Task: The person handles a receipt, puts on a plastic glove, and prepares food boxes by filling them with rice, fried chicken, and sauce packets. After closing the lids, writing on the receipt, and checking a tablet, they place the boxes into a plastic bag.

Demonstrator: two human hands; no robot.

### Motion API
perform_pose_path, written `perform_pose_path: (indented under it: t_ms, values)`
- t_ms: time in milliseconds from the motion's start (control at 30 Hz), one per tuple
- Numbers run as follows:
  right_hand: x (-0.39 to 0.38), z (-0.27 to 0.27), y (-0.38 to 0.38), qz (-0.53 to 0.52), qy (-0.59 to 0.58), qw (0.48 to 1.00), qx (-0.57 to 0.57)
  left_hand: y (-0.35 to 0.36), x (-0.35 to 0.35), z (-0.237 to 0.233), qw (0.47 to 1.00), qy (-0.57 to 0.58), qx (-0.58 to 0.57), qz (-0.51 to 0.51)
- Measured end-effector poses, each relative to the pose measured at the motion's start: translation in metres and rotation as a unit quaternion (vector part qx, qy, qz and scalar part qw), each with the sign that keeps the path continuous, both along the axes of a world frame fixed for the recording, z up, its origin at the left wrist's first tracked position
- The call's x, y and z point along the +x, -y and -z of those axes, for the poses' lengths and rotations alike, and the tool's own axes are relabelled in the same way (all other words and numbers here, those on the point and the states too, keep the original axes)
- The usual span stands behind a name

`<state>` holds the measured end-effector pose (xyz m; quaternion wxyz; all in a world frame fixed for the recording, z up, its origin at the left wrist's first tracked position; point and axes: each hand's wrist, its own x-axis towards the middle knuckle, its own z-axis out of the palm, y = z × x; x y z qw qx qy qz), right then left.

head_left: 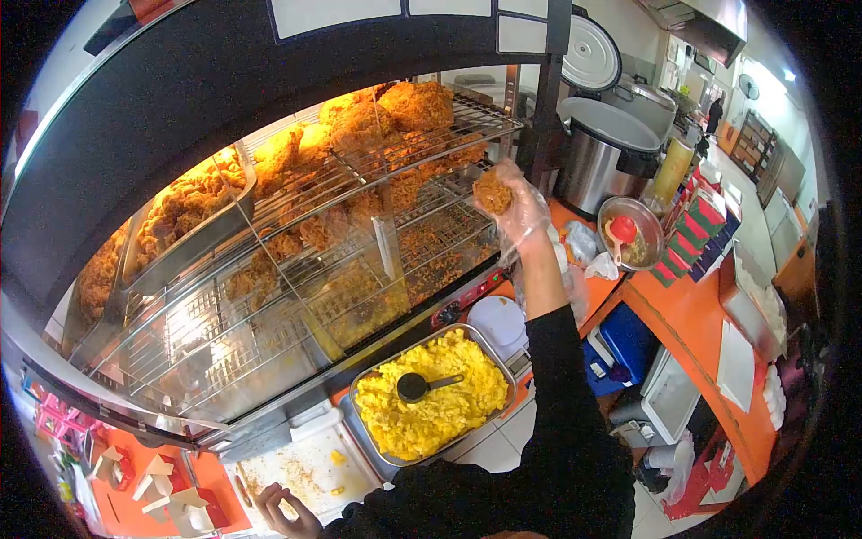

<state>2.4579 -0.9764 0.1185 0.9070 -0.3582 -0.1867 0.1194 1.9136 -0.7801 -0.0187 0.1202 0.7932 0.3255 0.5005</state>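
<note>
My right hand [523, 216], in a clear plastic glove, is closed on a piece of fried chicken [492, 192] beside the right end of the lit warming cabinet. Wire racks [458, 211] in the cabinet bear more fried chicken [418, 106]. My left hand [285, 510] is bare, with its fingers apart and nothing in it, over the lower left edge of a white board [310, 467] strewn with crumbs. Between my arms lies a metal tray [514, 395] of yellow food [440, 364], with a black scoop [413, 387] in it.
Open boxes [160, 479] stand on the orange counter at the lower left. To the right are a large steel pot [593, 166], a metal bowl [654, 220] with a red-cupped scoop [621, 230], and stacked red boxes [691, 235]. A person [715, 115] stands far back.
</note>
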Motion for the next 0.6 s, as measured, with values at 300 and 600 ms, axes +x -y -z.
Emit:
perform_pose_path:
  t_ms: [300, 600]
  values:
    - [0.003, -0.049, -0.043, 0.203, 0.021, 0.949, -0.24, 0.015, 0.006, -0.025, 0.998, -0.019, -0.027, 0.046]
    - [0.048, -0.059, -0.056, 0.26, 0.279, 0.431, -0.818, 0.015, -0.008, -0.01, 1.0, -0.01, -0.012, 0.009]
